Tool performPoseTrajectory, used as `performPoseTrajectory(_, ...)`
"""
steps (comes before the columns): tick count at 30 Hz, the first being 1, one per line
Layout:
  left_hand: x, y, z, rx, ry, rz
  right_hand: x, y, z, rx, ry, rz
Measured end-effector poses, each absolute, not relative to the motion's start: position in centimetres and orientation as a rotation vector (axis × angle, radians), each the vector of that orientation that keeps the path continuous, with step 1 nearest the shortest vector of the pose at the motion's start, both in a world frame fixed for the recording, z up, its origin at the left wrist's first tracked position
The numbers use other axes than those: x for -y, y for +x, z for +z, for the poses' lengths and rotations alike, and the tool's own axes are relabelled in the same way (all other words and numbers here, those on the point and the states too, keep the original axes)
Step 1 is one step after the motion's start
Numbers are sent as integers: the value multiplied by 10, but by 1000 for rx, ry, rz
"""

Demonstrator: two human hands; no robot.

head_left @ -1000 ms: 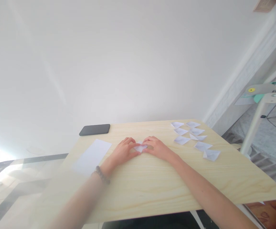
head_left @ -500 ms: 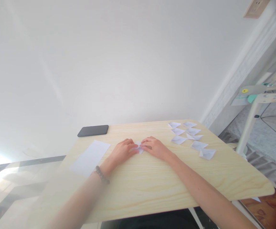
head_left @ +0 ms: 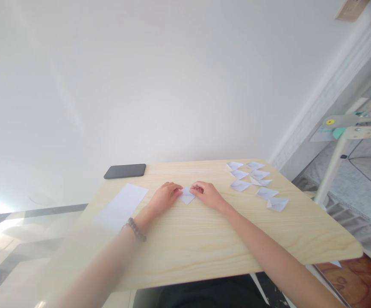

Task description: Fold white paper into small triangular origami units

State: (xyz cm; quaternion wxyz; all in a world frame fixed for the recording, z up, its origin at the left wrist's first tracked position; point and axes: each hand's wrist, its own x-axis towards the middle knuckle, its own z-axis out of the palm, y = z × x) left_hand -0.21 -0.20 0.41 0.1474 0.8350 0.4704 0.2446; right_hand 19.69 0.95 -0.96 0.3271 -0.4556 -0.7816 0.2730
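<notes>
A small folded white paper (head_left: pixel 186 197) lies on the wooden table between my hands, one corner pointing toward me. My left hand (head_left: pixel 166 197), with a beaded bracelet on the wrist, pinches its left side between thumb and fingers. On the opposite side, my right hand (head_left: pixel 207 194) pinches the right corner with its fingers curled. Several folded paper pieces (head_left: pixel 240 185) shaped like little boats rest in two rough columns to the right. Left of my hands lies a stack or sheet of plain white paper (head_left: pixel 121 207); which of the two I cannot tell.
A black phone (head_left: pixel 125 171) lies at the table's back left corner. The light wooden table (head_left: pixel 192 248) stands against a white wall (head_left: pixel 185 85). A white metal frame (head_left: pixel 333 171) rises beyond the right edge, and a wall socket (head_left: pixel 352 9) sits at the upper right.
My fingers have drawn back to the sides of the folded paper, so more of its diamond-shaped face shows. The other papers stay in place; the view has shifted slightly.
</notes>
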Motion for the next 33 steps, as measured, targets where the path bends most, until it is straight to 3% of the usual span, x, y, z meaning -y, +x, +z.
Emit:
performPoseTrajectory(8,4,2,-2,-1474,2474,724,-9,192,-15,2054,-1231,528)
performPoseTrajectory(16,6,3,6,-1305,2287,895,-1,191,-5,2075,-1125,470)
performPoseTrajectory(25,7,-4,9,-1240,1845,891,2,191,-4,1996,-1138,654)
performPoseTrajectory(33,3,-7,4,-1087,1541,839,1,189,-6,1997,-996,618)
